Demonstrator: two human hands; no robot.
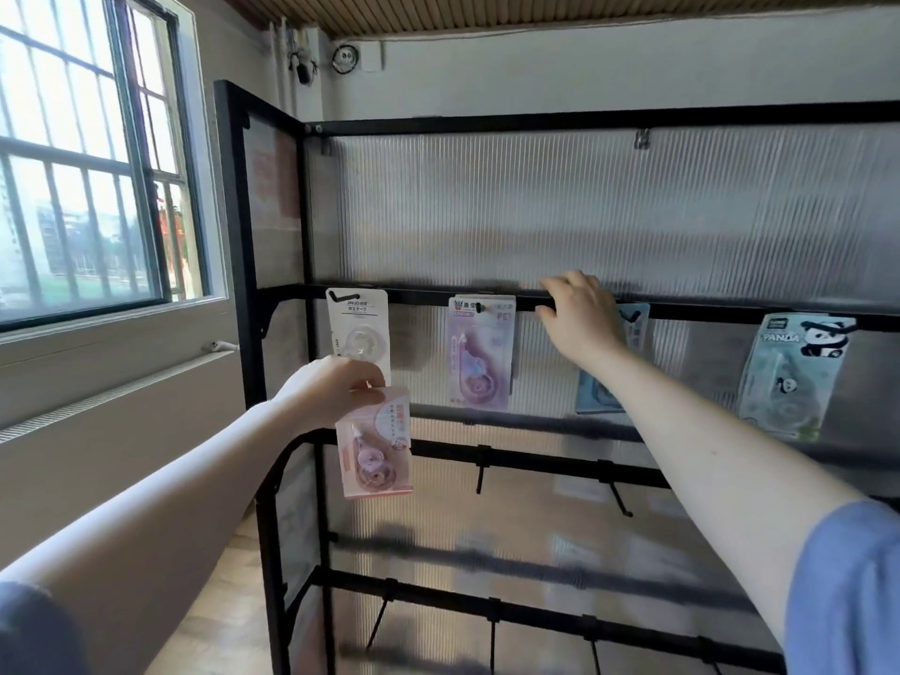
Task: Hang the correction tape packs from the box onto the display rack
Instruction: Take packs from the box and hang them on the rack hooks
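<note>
- Risk one: my left hand pinches the pink pack by its top, just below the white pack; I could knock that off.
- Purple packs hang mid-rail, fine.
- My right hand curls over the rail, holding no pack and hiding a blue pack, so a snag seems possible.

- There is one view only, from a wide-angle camera on the person's head.
- It faces forward, close to the black display rack, at arm's reach.
- A window is at the left edge.
</note>
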